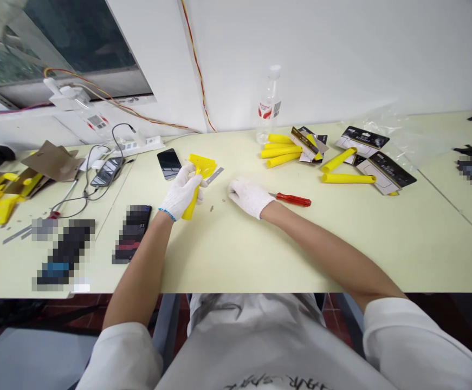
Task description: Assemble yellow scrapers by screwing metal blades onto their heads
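Note:
My left hand, in a white knit glove, is closed round the handle of a yellow plastic scraper, its wide head pointing away from me. A flat metal blade lies on the table just right of that head. My right hand, gloved too, rests on the table with its fingers curled together; whatever is under or between them is hidden. Behind its wrist lies a screwdriver with a red handle. Small metal bits lie between my hands.
Carded yellow scrapers lie at the back right, with more carded ones beside them. A water bottle stands by the wall. Phones and cables lie left. Yellow scraper parts and cardboard pile at far left.

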Demonstrator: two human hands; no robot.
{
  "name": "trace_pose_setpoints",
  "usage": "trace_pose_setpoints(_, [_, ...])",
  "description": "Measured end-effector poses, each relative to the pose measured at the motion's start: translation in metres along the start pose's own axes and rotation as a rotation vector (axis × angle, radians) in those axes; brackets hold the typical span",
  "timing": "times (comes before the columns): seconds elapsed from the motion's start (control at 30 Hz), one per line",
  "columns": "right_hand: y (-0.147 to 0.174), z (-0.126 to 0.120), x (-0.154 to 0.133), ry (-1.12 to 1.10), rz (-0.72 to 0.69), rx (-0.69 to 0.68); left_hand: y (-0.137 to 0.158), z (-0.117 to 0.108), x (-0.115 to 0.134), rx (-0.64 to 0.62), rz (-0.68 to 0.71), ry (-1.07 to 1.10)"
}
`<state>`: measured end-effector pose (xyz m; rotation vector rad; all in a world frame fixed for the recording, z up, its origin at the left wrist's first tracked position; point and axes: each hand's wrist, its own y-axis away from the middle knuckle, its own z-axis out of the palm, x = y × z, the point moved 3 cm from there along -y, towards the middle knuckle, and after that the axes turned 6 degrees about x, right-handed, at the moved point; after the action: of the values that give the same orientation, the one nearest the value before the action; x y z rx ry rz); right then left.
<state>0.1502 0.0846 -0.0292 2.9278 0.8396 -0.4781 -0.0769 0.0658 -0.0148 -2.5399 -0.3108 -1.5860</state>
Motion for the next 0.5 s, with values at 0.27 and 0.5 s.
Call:
trace_pose_setpoints(0.27, [0.005, -0.001, 0.018, 0.014, -0.016, -0.063, -0.010, -0.042, 0.009, 0.064, -0.017, -0.035])
trace_pose_setpoints(0.5, [0.002, 0.010, 0.026, -0.152, 0.067, -0.015, 0.015, -0.051, -0.009, 0.039, 0.233, -0.682])
